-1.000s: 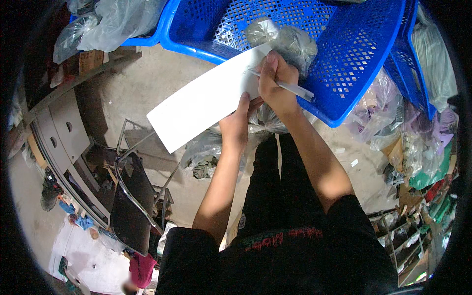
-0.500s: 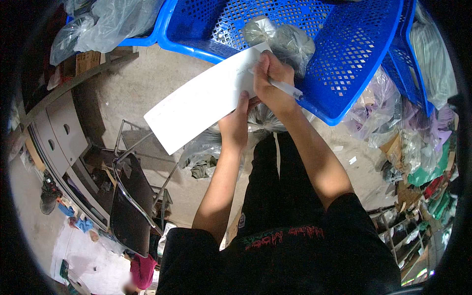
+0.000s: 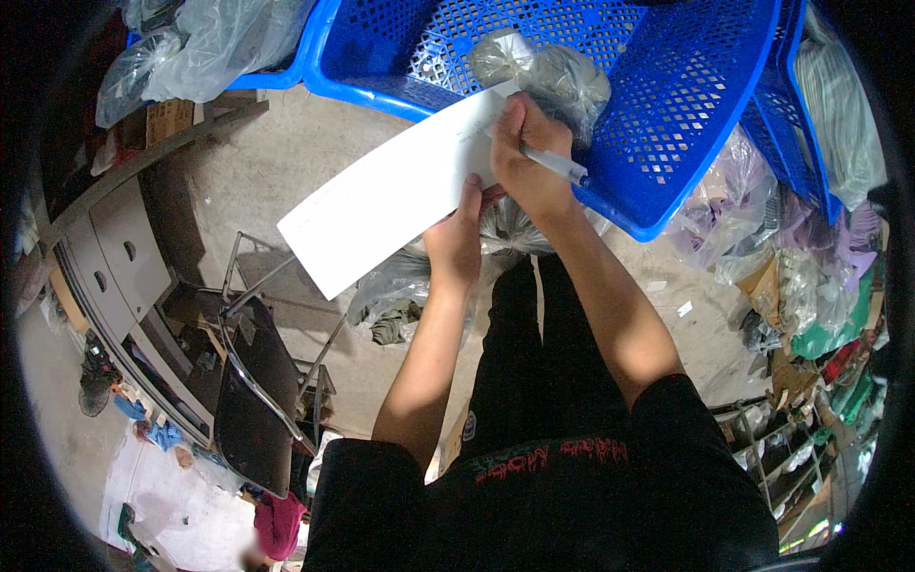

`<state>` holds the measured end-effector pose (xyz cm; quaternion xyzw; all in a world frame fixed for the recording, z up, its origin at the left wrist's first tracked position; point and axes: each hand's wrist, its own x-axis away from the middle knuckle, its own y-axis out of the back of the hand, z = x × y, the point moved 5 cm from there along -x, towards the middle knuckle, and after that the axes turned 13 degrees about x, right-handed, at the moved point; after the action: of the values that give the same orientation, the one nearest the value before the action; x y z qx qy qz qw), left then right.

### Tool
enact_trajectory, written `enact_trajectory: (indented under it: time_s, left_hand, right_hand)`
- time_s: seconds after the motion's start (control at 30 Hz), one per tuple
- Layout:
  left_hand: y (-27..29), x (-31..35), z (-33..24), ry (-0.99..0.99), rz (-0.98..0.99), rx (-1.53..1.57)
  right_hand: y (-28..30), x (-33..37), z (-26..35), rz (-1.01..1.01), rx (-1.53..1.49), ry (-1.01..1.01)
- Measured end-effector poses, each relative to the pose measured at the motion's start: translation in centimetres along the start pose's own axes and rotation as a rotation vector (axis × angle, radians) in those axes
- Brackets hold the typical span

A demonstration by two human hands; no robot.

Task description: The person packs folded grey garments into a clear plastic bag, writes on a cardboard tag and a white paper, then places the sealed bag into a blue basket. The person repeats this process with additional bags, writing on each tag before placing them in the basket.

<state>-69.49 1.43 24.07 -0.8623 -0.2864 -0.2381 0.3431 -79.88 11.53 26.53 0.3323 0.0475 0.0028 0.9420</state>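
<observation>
A long white sheet of paper (image 3: 391,195) slants across the view in front of me, with faint writing near its far right end. My left hand (image 3: 455,229) grips it from below, the thumb on top and the other fingers mostly hidden underneath. Over the paper's far right end, my right hand (image 3: 534,153) is closed around a pale pen (image 3: 560,166), whose rear end sticks out to the right. The tip of the pen is hidden by my fingers. Just beyond, a tied clear plastic bag (image 3: 572,91) lies in a blue basket (image 3: 381,103).
Clear bags with purple contents (image 3: 729,205) lie right of the basket. A folding chair (image 3: 257,400) stands at left beside a grey drawer cabinet (image 3: 124,248). Below the paper is another clear bag (image 3: 396,319) on the floor. At lower left shows a person in a magenta garment (image 3: 278,526).
My right hand has shifted slightly and the pen has tilted, its rear end moving a little. The left hand and the paper stay almost in place.
</observation>
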Motion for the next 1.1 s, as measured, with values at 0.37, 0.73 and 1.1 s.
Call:
enact_trajectory:
  time_s: [0.37,0.73,1.1]
  left_hand:
    - [-0.4,0.2,0.0,-0.046,-0.007,0.019]
    - [-0.5,0.2,0.1,-0.058,-0.034,0.029]
    - [1.1,0.2,1.1,0.008,-0.143,0.011]
  right_hand:
    - [-0.2,-0.1,-0.5,-0.018,0.043,-0.051]
    - [-0.2,-0.3,-0.5,-0.022,-0.04,-0.099]
    - [-0.1,-0.1,-0.7,-0.032,0.066,-0.117]
